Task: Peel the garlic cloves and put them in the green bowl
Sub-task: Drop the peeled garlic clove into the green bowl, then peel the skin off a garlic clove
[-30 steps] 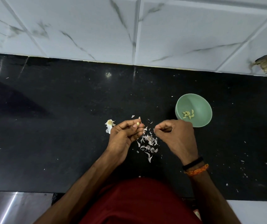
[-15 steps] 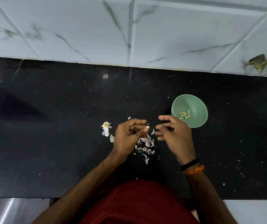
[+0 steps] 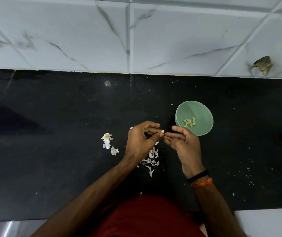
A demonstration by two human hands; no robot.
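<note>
My left hand pinches a small pale garlic clove at its fingertips, above the black counter. My right hand is just right of it, palm turned up and fingers loosely spread, its fingertips almost touching the clove. The green bowl stands right behind my right hand and holds several peeled cloves. A heap of garlic skins lies on the counter under and between my hands.
The leftover garlic root and skin scraps lie left of my left hand. The black counter runs wide to both sides, with a white tiled wall behind. Small white flecks dot the counter at right.
My right hand has opened from a curled pinch to a palm-up spread. The clove stays in my left fingertips, which have shifted right towards the bowl.
</note>
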